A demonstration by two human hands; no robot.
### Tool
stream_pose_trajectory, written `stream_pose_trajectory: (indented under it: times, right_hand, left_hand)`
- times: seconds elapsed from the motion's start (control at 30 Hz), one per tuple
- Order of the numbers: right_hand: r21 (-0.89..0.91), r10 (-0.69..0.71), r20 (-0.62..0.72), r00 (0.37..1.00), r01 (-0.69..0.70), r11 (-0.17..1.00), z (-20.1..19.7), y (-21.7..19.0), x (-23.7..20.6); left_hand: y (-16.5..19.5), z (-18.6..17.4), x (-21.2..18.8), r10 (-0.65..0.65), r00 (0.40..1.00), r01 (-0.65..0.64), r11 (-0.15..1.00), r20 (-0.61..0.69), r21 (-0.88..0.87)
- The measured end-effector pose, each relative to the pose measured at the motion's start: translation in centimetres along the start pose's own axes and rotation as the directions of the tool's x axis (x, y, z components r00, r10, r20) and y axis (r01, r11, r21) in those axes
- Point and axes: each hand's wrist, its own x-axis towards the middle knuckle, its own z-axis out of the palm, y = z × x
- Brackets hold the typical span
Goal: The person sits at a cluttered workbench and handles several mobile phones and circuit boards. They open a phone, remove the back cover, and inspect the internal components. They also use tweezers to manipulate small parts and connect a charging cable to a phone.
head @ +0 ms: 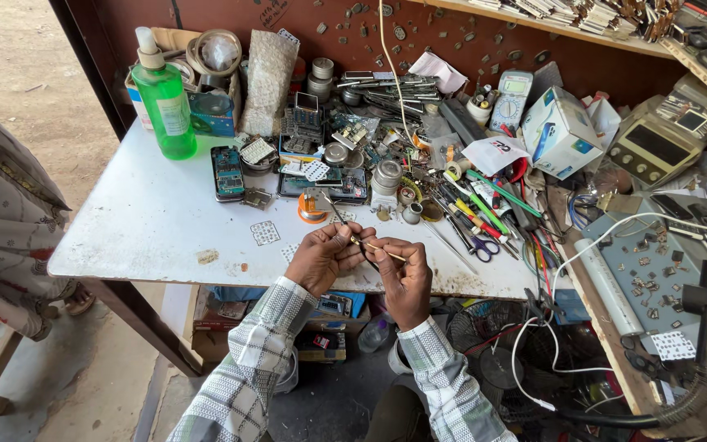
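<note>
Standing on the table's (149,233) far left is a green bottle (165,102), a phone (227,173) lying right of it. At the near edge the left hand (326,255) pinches a tiny part (357,241) between closed fingertips. Just right, the right hand (403,274) grips thin tweezers (380,248), whose tip meets that part. Further right lie scissors (482,245).
</note>
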Motion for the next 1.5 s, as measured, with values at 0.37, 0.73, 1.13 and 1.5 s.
stream_pose_trajectory:
  times: [0.37, 0.73, 1.13, 1.5]
  right_hand:
    - [-0.038, -0.010, 0.018, 1.000, 0.010, 0.999, -0.1, -0.1, 0.0]
    - [-0.618, -0.123, 0.143, 0.982, 0.185, 0.764, -0.5, 1.5, -0.8]
    - [-0.393, 0.101, -0.184, 0.978, -0.168, 0.904, -4.3, -0.4, 1.8]
    - [-0.745, 0.103, 0.080, 0.991, -0.009, 0.667, -8.2, -3.3, 3.2]
  left_hand:
    - [0.0, 0.1, 0.0, 0.012, 1.000, -0.011, 1.000, -0.018, 0.019]
    - [-0.8, -0.2, 0.2, 0.087, 0.994, -0.088, 0.996, -0.072, -0.009]
    - [-1.3, 0.0, 0.5, 0.074, 0.992, -0.067, 0.995, -0.098, 0.067]
    - [-2.2, 1.0, 0.5, 0.043, 0.991, -0.012, 0.970, -0.124, 0.243]
